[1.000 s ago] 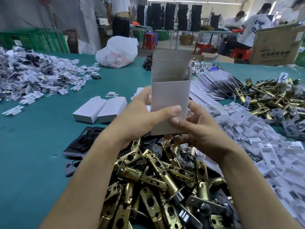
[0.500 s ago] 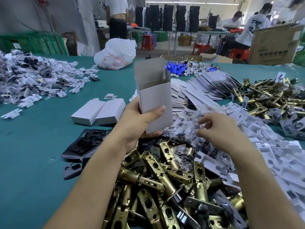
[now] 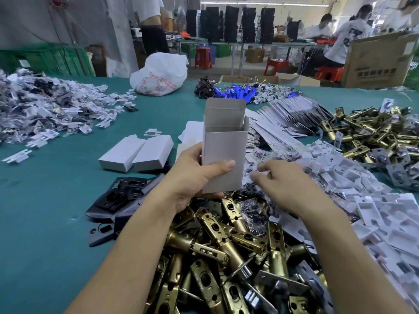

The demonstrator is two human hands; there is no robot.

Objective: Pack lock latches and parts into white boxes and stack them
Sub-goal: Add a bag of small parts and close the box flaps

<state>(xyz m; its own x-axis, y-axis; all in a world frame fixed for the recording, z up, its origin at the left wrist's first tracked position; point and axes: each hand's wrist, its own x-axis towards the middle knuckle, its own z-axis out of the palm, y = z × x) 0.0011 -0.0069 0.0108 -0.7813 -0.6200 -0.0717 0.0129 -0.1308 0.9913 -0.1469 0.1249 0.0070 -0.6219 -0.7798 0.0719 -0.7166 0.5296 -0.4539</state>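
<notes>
The left forearm and the right forearm are bare from the wrist down to the lower edge of view. The left grip and right grip are bare as well. The left thumbnail is cut short and plain.

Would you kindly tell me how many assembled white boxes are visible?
3: an open box in the left hand; two closed boxes side by side on the table left of it. More may be hidden.
</notes>
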